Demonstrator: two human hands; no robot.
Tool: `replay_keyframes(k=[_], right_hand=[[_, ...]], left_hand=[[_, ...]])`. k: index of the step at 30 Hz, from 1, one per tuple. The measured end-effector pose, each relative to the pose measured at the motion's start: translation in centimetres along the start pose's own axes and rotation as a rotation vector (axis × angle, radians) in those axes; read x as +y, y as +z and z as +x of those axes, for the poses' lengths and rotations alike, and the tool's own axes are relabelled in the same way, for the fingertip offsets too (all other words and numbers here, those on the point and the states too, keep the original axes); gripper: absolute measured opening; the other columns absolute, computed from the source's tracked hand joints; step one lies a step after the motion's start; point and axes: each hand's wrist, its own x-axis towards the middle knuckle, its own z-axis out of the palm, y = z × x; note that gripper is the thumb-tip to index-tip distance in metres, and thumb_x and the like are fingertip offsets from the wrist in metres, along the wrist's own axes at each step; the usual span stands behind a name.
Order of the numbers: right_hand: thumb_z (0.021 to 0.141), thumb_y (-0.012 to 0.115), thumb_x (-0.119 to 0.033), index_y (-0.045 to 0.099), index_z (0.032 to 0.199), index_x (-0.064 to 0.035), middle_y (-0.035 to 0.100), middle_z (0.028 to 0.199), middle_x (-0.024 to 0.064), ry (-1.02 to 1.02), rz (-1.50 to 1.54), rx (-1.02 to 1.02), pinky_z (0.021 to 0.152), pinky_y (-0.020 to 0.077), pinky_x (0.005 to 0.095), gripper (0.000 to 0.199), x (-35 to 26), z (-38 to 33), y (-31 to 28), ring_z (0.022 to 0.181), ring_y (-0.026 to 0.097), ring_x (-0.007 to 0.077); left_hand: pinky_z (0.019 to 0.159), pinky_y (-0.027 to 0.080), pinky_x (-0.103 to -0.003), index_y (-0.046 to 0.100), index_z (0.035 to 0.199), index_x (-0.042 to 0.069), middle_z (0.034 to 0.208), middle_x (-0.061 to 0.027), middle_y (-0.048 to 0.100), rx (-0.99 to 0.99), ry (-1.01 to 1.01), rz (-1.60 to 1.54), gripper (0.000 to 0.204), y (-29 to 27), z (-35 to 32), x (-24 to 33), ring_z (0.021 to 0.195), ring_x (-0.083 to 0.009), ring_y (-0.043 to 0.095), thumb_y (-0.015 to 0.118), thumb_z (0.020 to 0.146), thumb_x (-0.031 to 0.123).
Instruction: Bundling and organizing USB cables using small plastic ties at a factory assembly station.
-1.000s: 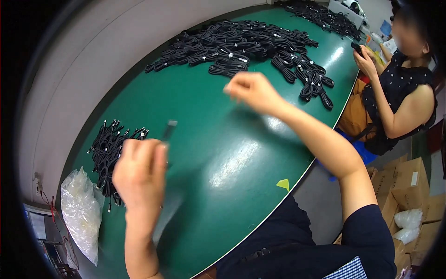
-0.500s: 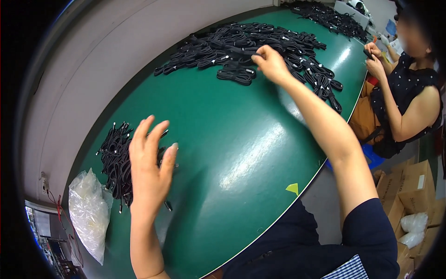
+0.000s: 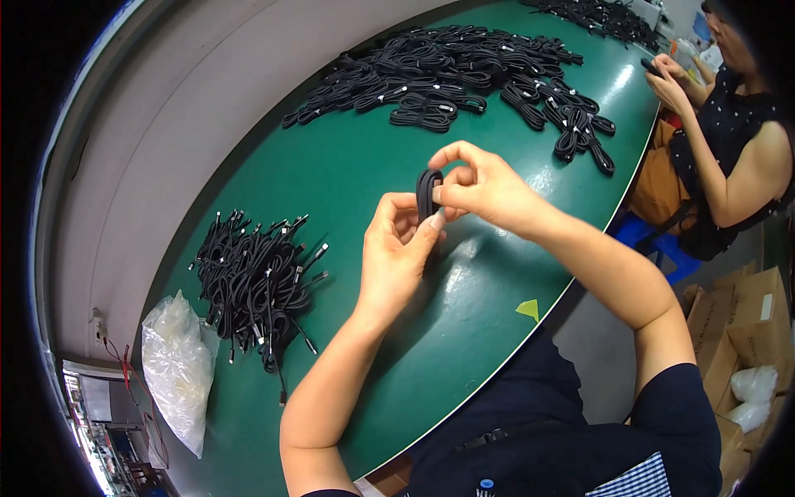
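Observation:
A coiled black cable (image 3: 426,192) is held upright between my two hands above the green table. My left hand (image 3: 398,248) is closed around its lower end, with the thumb in front. The fingers and thumb of my right hand (image 3: 480,184) pinch the coil near its top right side. Beyond my hands lies a wide heap of bundled black cables (image 3: 397,70). A single bundle (image 3: 422,113) rests at that heap's near edge. To the left is a pile of loose black cables (image 3: 252,286) with light-coloured connectors.
A clear plastic bag (image 3: 175,364) lies left of the loose cables. A yellow-green tape piece (image 3: 527,310) sticks near the edge of the green table (image 3: 348,166). At right a co-worker (image 3: 729,157) holds a dark item; cardboard boxes (image 3: 749,319) stand below.
My right hand has drawn back from the far heap to the middle with a coiled cable. My left hand has moved right from beside the loose pile and closed on the coil.

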Motion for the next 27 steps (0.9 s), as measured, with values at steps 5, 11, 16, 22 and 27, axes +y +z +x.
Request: replay_keyframes(k=[5,11,16,22,27], right_hand=[[0.088,0.057,-0.009,0.059,0.094,0.0017,0.064,0.084,0.0047,0.005,0.007,0.047,0.069,0.0515,0.0245,0.012,1.3,-0.5,0.9,0.073,0.060,0.0093],[0.087,0.057,-0.008,0.056,0.091,-0.0007,0.059,0.077,0.0028,-0.105,0.036,-0.043,0.063,0.0492,0.0233,0.008,1.8,-1.0,1.0,0.068,0.057,0.0084],[0.082,0.057,-0.002,0.052,0.084,-0.0025,0.056,0.073,0.0002,-0.107,0.045,-0.069,0.058,0.0453,0.0195,0.006,0.4,-3.6,3.1,0.066,0.055,0.0054],[0.086,0.061,-0.003,0.056,0.088,-0.0005,0.059,0.075,0.0010,-0.128,-0.108,-0.087,0.058,0.0470,0.0192,0.006,0.6,-4.5,5.4,0.065,0.059,0.0067],[0.091,0.060,-0.014,0.057,0.088,-0.0013,0.059,0.071,0.0025,-0.205,0.084,0.008,0.056,0.0463,0.0213,0.013,-0.2,-3.5,2.0,0.061,0.057,0.0080]], left_hand=[[0.079,0.048,-0.032,0.052,0.097,0.002,0.095,-0.0079,0.061,0.146,0.282,0.412,0.017,0.4,-0.3,-0.9,0.088,-0.0177,0.060,0.064,0.085,0.003],[0.078,0.051,-0.030,0.050,0.096,0.000,0.091,-0.0103,0.065,0.034,0.197,0.178,0.015,0.4,-1.4,0.2,0.087,-0.0159,0.064,0.061,0.090,0.008],[0.059,0.051,-0.026,0.048,0.101,0.000,0.079,-0.0082,0.061,0.067,-0.080,-0.038,0.025,-0.5,-1.2,0.7,0.068,-0.0132,0.062,0.058,0.093,0.020],[0.051,0.047,-0.025,0.052,0.101,0.004,0.075,-0.0061,0.057,-0.012,-0.145,-0.237,0.035,-0.9,-1.3,-1.4,0.055,-0.0133,0.056,0.042,0.099,0.038],[0.040,0.037,-0.021,0.051,0.086,0.004,0.063,-0.0024,0.052,-0.164,-0.180,0.019,0.037,-1.4,-2.4,0.3,0.043,-0.0081,0.049,0.043,0.099,0.038]])
